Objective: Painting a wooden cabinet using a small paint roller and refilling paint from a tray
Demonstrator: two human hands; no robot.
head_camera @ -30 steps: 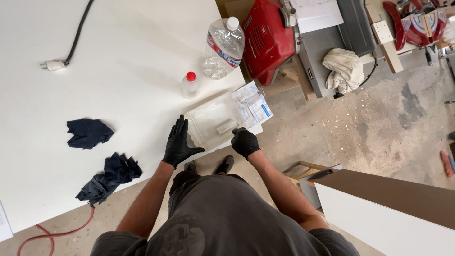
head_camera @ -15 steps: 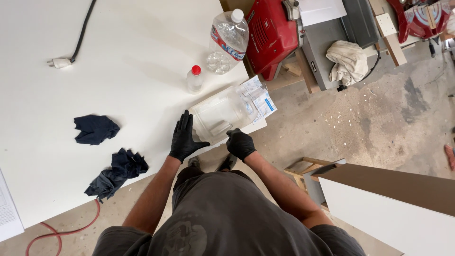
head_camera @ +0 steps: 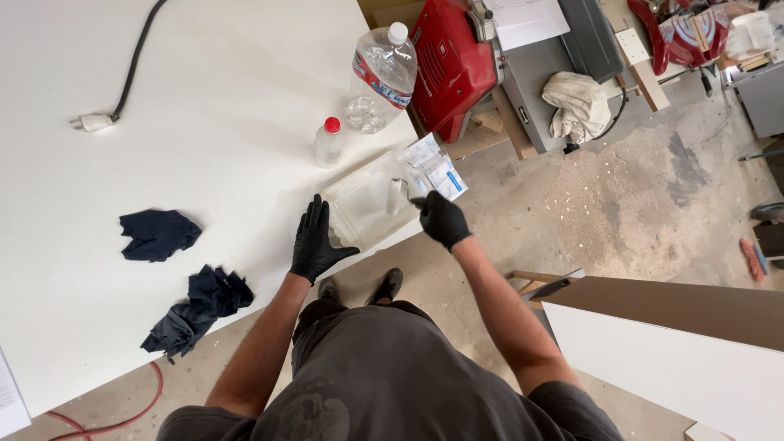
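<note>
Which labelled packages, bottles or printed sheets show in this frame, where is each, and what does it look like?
Large clear bottle: white table, far edge; white cap, red-and-blue label band.
Small clear bottle: nearer, red cap.
Printed sheet: table corner beside right hand; white and blue.
Clear plastic tray: between both hands, left hand on it.

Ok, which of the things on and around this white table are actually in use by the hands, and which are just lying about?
In use:
- left hand, flat against the clear plastic tub
- right hand, holding a small tool at the tub; what kind, I can't tell

Lying about:
- small red-capped bottle
- large water bottle
- two dark rags
- power plug
- red machine
</note>
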